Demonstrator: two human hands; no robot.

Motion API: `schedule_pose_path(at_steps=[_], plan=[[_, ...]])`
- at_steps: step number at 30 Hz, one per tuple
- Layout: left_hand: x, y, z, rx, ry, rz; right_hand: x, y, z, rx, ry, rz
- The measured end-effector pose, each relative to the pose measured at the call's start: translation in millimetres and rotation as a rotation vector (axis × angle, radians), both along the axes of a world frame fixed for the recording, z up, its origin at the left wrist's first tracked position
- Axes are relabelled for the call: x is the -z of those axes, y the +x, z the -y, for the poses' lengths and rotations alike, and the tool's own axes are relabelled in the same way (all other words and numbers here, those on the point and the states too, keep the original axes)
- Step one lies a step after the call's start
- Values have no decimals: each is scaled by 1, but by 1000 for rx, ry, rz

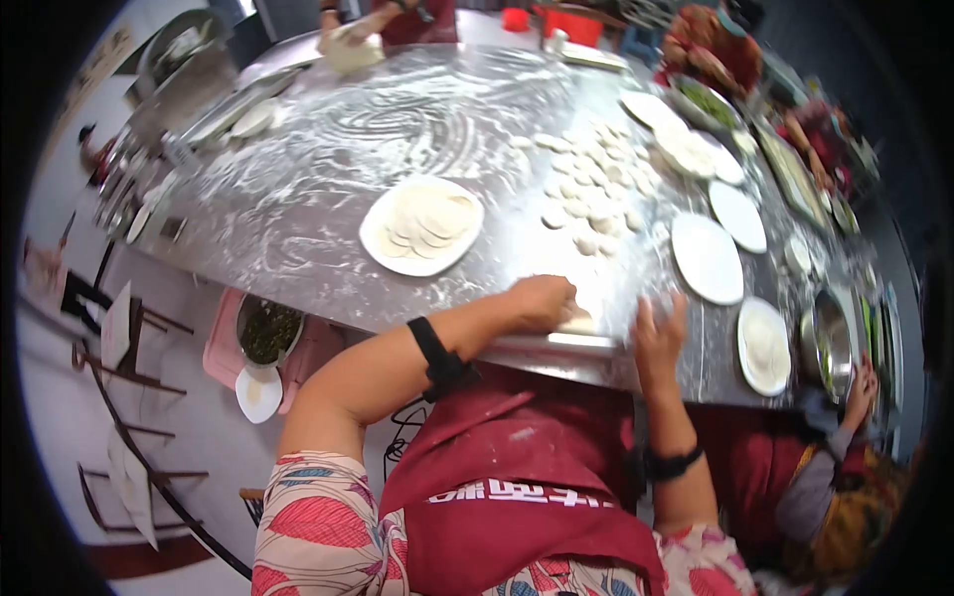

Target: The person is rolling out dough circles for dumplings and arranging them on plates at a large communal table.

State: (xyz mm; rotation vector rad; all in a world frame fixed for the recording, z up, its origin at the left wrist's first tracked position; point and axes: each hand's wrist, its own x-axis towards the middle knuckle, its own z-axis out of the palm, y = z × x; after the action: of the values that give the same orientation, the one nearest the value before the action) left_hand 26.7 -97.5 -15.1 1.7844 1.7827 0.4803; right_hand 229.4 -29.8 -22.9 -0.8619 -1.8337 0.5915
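Note:
My left hand is closed at the front edge of the floured metal table. A small pale beige thing shows beside its fingers; blur hides whether this is dough or the end of a tool. My right hand is raised to the right of it, fingers apart and somewhat smeared, with nothing visible in them. Beyond my hands lie many small round dough pieces. A white plate stacked with flat round dough wrappers sits to the left of them.
White oval plates line the right side, one holding pale food. A metal bowl stands near a co-worker's hand. Other people work across the table. Below left, a bowl of dark green filling rests on a pink container.

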Motion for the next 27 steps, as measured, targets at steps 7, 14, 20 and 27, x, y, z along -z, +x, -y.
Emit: schedule_pose_path(at_steps=[7,14,20,27], plan=[[-32,-59,30,-39,40,376,-6,21,36,-126,-247,-146],[-32,-230,57,-387,115,111,-4,15,25,-136,-231,-158],[-50,-158,68,-493,352,-73,-5,9,15,-131,-197,-109],[-9,15,81,-80,385,-44,-12,9,2,-179,-230,-72]])
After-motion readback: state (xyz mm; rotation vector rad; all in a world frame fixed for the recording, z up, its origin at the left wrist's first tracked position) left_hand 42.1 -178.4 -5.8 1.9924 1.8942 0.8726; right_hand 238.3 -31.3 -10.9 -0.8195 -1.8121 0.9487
